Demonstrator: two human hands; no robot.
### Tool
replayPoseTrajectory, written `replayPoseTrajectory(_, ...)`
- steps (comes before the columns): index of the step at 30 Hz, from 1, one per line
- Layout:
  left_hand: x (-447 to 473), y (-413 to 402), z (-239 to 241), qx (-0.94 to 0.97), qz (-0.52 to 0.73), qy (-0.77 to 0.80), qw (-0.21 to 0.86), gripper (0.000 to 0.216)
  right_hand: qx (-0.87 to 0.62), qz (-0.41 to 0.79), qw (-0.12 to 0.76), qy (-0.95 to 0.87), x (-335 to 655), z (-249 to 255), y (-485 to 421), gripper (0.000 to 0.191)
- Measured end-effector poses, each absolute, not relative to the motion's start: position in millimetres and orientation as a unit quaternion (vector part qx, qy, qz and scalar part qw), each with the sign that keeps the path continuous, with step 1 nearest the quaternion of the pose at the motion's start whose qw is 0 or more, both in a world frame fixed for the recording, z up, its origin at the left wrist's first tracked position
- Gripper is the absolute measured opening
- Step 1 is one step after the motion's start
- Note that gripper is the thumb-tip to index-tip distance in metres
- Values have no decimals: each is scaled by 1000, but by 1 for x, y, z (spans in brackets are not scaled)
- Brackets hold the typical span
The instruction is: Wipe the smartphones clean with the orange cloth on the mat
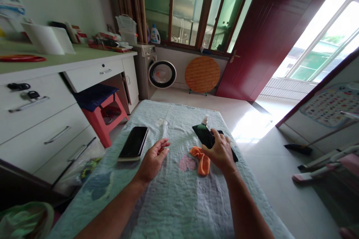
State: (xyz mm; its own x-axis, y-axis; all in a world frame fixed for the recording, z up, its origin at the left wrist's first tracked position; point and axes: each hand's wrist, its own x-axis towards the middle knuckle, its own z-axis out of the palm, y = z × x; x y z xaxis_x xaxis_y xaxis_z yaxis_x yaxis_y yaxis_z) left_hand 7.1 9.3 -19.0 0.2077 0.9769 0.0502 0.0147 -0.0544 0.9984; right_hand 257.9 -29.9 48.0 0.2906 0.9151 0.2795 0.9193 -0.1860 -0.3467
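Note:
My left hand (153, 160) hovers over the quilted cover with loosely bent fingers and holds nothing. Left of it lies a black-screened phone (135, 142), resting on a pale flat item. My right hand (221, 148) grips a dark, glossy phone (202, 133), thumb on the near side and fingers on the far side. Under and beside that hand shows another dark flat edge (235, 155); I cannot tell whether it belongs to the same phone. An orange cloth (204, 163) lies crumpled beside the right thumb. Just behind the held phone is a small bottle with a white cap (205, 119).
The light-green quilted cover (168, 201) spreads beneath both hands. To the left stand a white desk (92, 73) with drawers and a red stool (108, 119). Farther back are a washing machine with its door (162, 74) open, a round wooden tabletop (202, 74) and a dark red door (260, 33).

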Motion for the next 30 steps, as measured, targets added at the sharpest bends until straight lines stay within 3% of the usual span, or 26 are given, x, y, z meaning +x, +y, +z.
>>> replayPoseTrajectory(10, 9, 7, -15, 585, 428, 456, 516, 54, -871, 13, 138, -471, 320, 45, -27, 76)
replayPoseTrajectory(30, 9, 6, -13, 587, 420, 468, 511, 54, -876, 69, 68, -472, 321, 39, -26, 80)
